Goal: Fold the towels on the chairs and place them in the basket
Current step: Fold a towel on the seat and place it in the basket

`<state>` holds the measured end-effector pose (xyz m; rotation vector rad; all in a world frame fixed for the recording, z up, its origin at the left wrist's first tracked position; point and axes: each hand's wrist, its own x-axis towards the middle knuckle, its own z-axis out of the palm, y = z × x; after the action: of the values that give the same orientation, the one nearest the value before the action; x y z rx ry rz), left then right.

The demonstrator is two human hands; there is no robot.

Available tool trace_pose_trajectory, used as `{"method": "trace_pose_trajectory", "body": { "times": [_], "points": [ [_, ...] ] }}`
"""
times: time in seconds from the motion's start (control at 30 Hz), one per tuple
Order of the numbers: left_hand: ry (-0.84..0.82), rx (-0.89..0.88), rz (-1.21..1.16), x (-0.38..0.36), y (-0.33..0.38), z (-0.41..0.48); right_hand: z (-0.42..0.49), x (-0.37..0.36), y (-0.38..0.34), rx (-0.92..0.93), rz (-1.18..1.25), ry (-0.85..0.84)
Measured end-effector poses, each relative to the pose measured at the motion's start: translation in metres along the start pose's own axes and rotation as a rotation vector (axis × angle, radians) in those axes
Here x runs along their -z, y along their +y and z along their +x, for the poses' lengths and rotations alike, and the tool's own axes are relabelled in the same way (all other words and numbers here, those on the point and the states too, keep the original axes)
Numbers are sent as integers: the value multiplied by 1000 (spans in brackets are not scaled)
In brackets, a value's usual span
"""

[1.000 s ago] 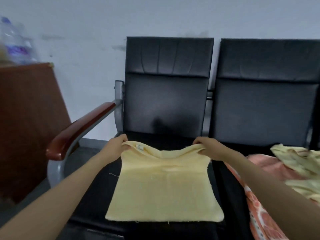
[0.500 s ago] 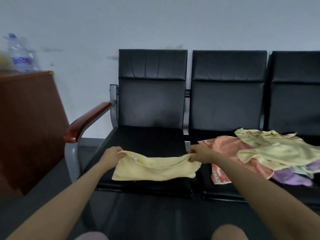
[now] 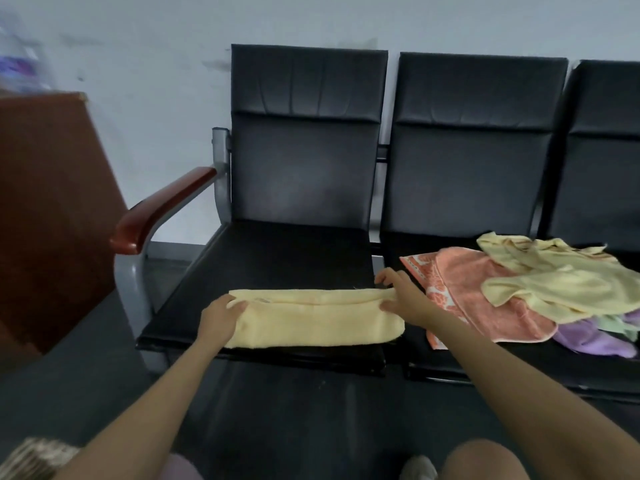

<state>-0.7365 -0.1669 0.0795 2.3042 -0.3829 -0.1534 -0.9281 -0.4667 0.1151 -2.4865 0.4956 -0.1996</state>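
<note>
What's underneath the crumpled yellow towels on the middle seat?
An orange patterned towel, with purple cloth and pale green cloth peeking out. Anything else beneath the yellow towels is covered.

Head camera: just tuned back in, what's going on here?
A person is folding a yellow towel on the left chair seat. It lies doubled into a long strip near the seat's front edge; the left grip holds its left end and the right grip pinches its right end. A loose pile of towels waits on the next seat.
</note>
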Motion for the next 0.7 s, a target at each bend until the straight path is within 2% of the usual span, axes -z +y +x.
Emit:
{"method": "trace_pose_trajectory", "body": {
  "times": [0.13, 0.27, 0.37, 0.43, 0.57, 0.7],
  "points": [
    [0, 19, -38, -13, -7, -5, -1, -22, 12, -68, 20, -31],
    [-58, 17, 58, -8, -14, 0, 4, -34, 25, -166, 73, 77],
    [-36, 12, 95, -4, -12, 2, 4, -39, 29, -200, 156, 130],
    [-13, 4, 90, -4, -11, 2, 3, -39, 28, -233, 307, 149],
    [2, 25, 66, -4, -12, 3, 1, -35, 27, -351, 772, 224],
    [-5, 22, 1, -3, -15, 3, 1, -33, 26, -388, 834, 290]
  ]
}}
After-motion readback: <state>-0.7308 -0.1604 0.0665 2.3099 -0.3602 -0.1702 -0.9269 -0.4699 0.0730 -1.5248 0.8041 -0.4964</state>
